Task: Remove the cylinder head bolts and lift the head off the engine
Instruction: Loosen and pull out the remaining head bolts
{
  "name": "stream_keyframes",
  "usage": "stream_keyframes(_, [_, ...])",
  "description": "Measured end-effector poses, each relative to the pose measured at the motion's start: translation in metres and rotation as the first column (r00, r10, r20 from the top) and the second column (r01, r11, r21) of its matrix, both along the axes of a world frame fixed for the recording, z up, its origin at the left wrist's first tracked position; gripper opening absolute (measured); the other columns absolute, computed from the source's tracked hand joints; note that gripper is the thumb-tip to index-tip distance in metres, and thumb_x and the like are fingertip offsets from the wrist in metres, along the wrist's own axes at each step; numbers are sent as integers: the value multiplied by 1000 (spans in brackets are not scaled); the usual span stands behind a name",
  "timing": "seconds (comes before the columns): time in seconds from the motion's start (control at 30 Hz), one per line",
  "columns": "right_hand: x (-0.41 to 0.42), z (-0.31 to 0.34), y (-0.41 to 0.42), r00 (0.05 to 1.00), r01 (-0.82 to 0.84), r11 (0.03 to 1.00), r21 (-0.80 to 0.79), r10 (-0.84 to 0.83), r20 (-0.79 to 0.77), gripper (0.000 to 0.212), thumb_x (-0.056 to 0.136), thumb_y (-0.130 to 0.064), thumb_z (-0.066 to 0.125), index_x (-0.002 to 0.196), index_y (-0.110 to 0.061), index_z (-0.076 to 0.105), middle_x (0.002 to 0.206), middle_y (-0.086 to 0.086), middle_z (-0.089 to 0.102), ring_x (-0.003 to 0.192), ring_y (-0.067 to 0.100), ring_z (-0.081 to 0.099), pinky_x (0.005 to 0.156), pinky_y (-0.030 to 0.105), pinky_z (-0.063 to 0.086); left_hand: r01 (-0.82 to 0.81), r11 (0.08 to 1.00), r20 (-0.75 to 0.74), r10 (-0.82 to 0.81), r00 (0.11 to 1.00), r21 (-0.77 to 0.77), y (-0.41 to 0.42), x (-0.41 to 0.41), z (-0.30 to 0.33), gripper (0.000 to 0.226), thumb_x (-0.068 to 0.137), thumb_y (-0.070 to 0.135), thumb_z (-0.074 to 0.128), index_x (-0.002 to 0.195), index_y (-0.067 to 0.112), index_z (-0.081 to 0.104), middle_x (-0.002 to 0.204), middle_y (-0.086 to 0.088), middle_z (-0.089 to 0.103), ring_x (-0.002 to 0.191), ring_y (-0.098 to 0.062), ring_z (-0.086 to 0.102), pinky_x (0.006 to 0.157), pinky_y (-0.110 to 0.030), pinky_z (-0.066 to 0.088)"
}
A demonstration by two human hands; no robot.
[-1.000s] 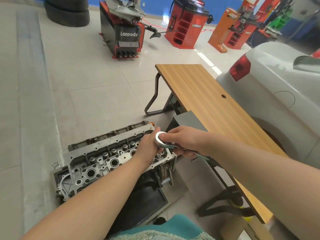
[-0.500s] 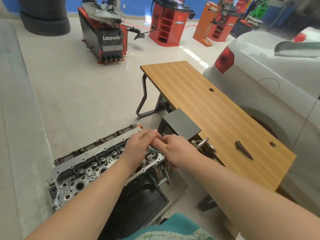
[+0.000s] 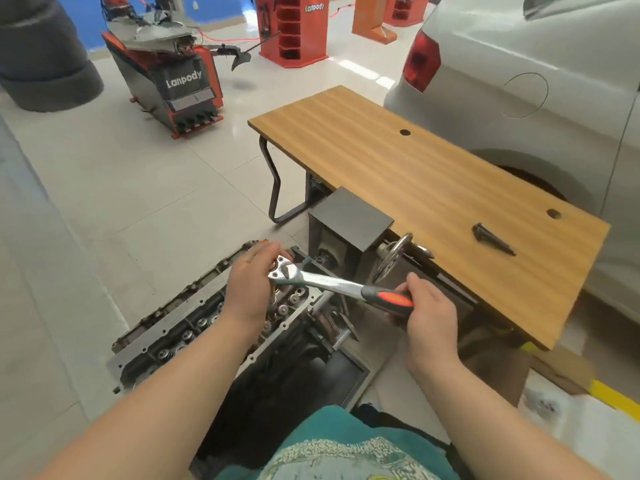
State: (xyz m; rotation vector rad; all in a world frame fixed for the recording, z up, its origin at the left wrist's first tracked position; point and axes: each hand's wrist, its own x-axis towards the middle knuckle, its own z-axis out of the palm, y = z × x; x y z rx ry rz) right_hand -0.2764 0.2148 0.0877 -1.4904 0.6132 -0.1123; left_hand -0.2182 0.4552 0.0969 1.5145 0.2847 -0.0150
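Floor: pale glossy tiles (image 3: 145,188), workshop bay, blue wall at rear. Wooden bench top (image 3: 433,188) w/ two round holes, black tube legs; small dark metal tool (image 3: 491,239) lies on it near the R end. White car (image 3: 519,81) just beside bench, red tail lamp visible. Tyre stack (image 3: 41,60) top L.

Writing: "Lanpody" on the black/red tyre changer (image 3: 173,81); same word on the red cabinet (image 3: 294,29) behind.

Cylinder head (image 3: 194,320) sits on the engine, low on a dark stand, L of bench.

L hand (image 3: 249,289) curled over the ratchet wrench (image 3: 332,282) head, above the cyl. head's far end. R hand (image 3: 429,313) grips the red/black handle.
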Motion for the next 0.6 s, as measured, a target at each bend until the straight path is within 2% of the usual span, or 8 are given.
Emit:
stream_keyframes(0.07, [11, 4, 11, 985, 166, 961, 221, -152, -80, 29, 93, -47, 63, 71, -29, 70, 87, 2, 70, 83, 17, 73, 59, 26, 56, 56, 998, 18, -57, 998, 32, 5, -1, -1, 28, 100, 19, 55, 87, -1, 71, 92, -24, 65, 80, -36, 57, 53, -38, 40])
stream_keyframes(0.1, [18, 6, 13, 977, 211, 941, 265, -194, -90, 26, 87, -46, 64, 68, -29, 70, 87, 1, 70, 85, 20, 72, 60, 29, 57, 71, 997, 14, -71, 997, 22, 8, -2, -1, 29, 100, 19, 56, 85, 1, 73, 90, -22, 66, 82, -38, 57, 54, -39, 40])
stream_keyframes(0.17, [32, 15, 16, 978, 205, 941, 269, -207, -20, 27, 81, -44, 62, 59, -30, 67, 77, -5, 66, 85, 22, 67, 67, 36, 58, 46, 997, -26, -47, 999, -60, 12, -2, 2, 34, 101, 24, 58, 80, 8, 79, 87, -12, 72, 81, -36, 59, 55, -41, 42])
stream_keyframes(0.23, [42, 24, 22, 973, 204, 945, 257, -224, 53, 28, 82, -38, 62, 56, -29, 66, 70, -6, 61, 81, 21, 61, 73, 41, 57, 9, 995, -54, -14, 998, -104, 15, -3, 3, 36, 101, 30, 60, 79, 11, 81, 88, -2, 77, 78, -27, 64, 57, -40, 46])
stream_keyframes(0.3, [47, 28, 27, 960, 238, 928, 286, -270, 78, 28, 82, -33, 63, 55, -28, 66, 71, -4, 59, 78, 19, 59, 71, 37, 55, -6, 995, -44, 2, 999, -101, 17, -3, 1, 34, 97, 32, 62, 81, 10, 81, 88, 0, 76, 78, -22, 65, 60, -40, 49])
stream_keyframes(0.43, [48, 29, 31, 945, 290, 902, 320, -322, 52, 27, 83, -37, 66, 57, -34, 69, 67, -11, 62, 69, 11, 64, 63, 27, 57, -66, 994, -28, 64, 998, -82, 15, -6, -3, 38, 95, 40, 65, 86, 6, 79, 82, 0, 69, 78, -24, 60, 74, -50, 46])
stream_keyframes(0.5, [53, 31, 30, 943, 292, 898, 329, -327, 56, 24, 81, -38, 66, 57, -32, 69, 67, -11, 61, 65, 8, 62, 58, 24, 55, -96, 990, -32, 94, 995, -98, 12, -9, -1, 40, 91, 46, 68, 86, 8, 79, 81, -4, 66, 75, -27, 55, 73, -53, 44])
stream_keyframes(0.6, [78, 34, 26, 957, 251, 895, 367, -287, 44, 16, 78, -31, 68, 65, -24, 64, 74, 0, 59, 62, 14, 61, 54, 26, 54, -139, 985, -49, 135, 990, -99, 4, -12, 7, 40, 81, 51, 69, 85, 13, 80, 78, 5, 66, 83, -24, 59, 71, -49, 45])
